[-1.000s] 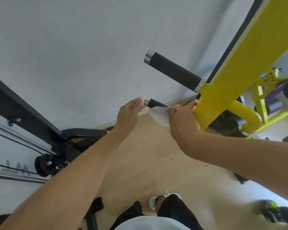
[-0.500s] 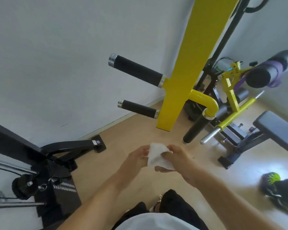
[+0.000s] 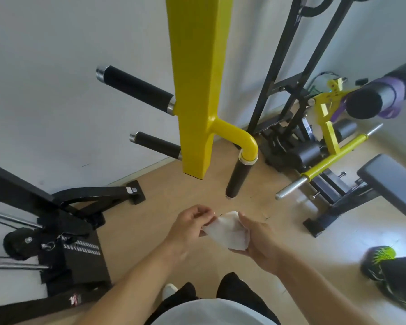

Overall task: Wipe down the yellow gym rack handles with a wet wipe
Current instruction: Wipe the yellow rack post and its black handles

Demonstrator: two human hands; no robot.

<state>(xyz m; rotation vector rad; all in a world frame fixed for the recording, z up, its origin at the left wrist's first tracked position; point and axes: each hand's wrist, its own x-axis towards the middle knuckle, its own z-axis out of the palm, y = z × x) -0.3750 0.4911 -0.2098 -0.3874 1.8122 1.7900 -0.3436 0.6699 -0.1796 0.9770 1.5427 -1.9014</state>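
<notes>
One yellow post (image 3: pixel 197 85) hangs down in the middle of the view, in front of the white wall (image 3: pixel 56 55), and its lower end is above the wooden floor (image 3: pixel 150 207). It carries three black handles: the upper handle (image 3: pixel 136 89) and the lower handle (image 3: pixel 156 144) stick out to the left, each with a silver cap at the free end, and the third handle (image 3: pixel 236 178) hangs down from a yellow bent tube (image 3: pixel 239 139) on the right side of the post. To the right stand one black frame (image 3: pixel 288 73) and one bench (image 3: pixel 391 181) with a dark pad, and to the left there is one black machine (image 3: pixel 63 231). Two hands are below the post, near each other and well apart from all three handles. Between them is one wipe (image 3: pixel 227 231), white, crumpled and partly folded. The right hand (image 3: pixel 259 245) is cupped under the wipe and grips its right edge with the thumb on top. The left hand (image 3: pixel 192 222) pinches the left edge of the wipe with its fingertips.
</notes>
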